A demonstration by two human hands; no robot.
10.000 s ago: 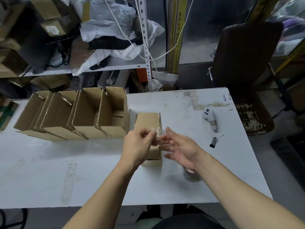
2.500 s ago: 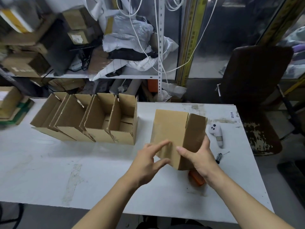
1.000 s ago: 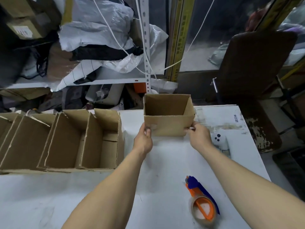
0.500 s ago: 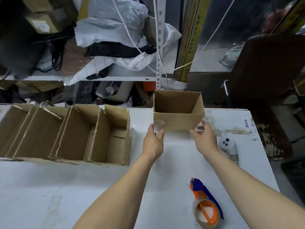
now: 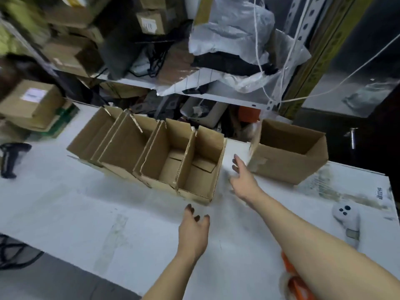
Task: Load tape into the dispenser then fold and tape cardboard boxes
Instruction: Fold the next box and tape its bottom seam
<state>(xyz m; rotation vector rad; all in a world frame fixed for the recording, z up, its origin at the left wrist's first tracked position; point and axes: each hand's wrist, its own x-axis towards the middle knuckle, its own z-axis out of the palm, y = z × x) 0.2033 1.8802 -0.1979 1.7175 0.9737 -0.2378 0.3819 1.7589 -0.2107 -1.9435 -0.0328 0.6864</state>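
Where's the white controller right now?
The white controller lies on the table near its right edge, just right of the person's right forearm and nearer than the lone open box.

Five open cardboard boxes: a row of four (image 5: 151, 152) at the worktop's (image 5: 65, 208) far edge, one taped box (image 5: 287, 163) at the far right corner. One white controller (image 5: 347, 221). One orange tape dispenser (image 5: 292, 278).

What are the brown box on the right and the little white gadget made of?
The box on the right looks like plain brown corrugated cardboard, matte, with folded flaps and a shiny strip of clear tape at one corner. The white gadget looks like smooth moulded plastic with dark round buttons, though blur leaves that uncertain.
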